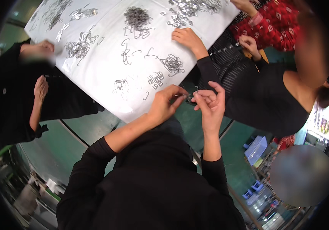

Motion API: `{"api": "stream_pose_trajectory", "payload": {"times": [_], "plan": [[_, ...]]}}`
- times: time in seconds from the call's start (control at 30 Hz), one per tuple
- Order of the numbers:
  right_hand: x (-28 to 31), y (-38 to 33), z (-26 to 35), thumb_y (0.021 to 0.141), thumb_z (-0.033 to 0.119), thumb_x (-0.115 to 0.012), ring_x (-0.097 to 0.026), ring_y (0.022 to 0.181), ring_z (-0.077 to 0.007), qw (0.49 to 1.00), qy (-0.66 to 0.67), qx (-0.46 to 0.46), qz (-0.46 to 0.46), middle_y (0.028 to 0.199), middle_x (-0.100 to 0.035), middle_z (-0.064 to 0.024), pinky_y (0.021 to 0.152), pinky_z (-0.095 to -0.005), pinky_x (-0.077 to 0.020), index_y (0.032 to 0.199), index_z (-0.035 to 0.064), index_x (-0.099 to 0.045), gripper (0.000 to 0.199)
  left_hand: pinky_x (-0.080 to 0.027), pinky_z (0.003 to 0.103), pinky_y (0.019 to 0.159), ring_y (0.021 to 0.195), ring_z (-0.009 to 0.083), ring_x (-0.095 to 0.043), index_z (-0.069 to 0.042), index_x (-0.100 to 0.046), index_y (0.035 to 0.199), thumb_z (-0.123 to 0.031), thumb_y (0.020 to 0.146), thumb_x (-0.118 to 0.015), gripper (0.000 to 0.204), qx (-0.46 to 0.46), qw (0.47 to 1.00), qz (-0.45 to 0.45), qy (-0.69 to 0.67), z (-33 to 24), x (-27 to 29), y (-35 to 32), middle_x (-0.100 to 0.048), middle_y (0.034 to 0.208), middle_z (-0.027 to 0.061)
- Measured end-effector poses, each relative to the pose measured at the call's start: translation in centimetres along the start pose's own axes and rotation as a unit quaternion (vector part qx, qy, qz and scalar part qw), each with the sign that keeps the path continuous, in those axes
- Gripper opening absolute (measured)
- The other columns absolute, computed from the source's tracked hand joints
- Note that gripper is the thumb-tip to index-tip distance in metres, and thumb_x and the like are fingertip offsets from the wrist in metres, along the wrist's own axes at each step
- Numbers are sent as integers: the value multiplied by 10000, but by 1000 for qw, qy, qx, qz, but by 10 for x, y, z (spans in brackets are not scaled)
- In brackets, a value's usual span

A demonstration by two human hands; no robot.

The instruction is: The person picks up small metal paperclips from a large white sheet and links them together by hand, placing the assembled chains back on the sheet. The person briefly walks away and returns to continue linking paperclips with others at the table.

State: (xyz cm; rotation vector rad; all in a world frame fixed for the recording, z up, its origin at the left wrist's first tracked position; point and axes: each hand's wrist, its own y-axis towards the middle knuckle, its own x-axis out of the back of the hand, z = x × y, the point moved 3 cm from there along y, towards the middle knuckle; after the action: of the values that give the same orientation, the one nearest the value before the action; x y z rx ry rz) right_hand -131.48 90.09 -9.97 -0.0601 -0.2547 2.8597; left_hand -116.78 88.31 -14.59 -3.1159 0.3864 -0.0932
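Left hand [164,103] and right hand [209,101] pinched together on small metal piece [189,96] at near table [107,82] edge. Beyond: clip cluster [156,79], wire hook pile [172,63]; far right, co-worker's hand [187,38] resting flat.

We hold a small metal piece [189,96] between our left hand [164,103] and right hand [210,101], at the table's [103,73] near edge; wire piles [137,17] lie beyond.
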Motion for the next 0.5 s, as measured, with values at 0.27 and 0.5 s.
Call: {"api": "stream_pose_trajectory", "payload": {"times": [0.27, 0.5], "plan": [[10, -16, -32, 849, -44, -651, -655, 774, -146, 991, 38, 73, -101, 926, -643, -126, 707, -246, -555, 1176, -36, -447, 386, -571, 282, 726, 841, 187, -688, 40, -631, 958, 61, 839, -640, 122, -6, 1000, 19, 14, -12, -14, 5, -678, 934, 118], [10, -19, -34, 842, -86, -639, -672, 790, -193, 968, -2, 205, -148, 940, -636, -158, 695, -273, -573, 1087, -40, -446, 315, -511, 294, 813, 907, 183, -661, 30, -657, 971, 0, 863, -642, 113, -93, 992, 31, 80, 3, 2, 29, -683, 1005, 129]]}}
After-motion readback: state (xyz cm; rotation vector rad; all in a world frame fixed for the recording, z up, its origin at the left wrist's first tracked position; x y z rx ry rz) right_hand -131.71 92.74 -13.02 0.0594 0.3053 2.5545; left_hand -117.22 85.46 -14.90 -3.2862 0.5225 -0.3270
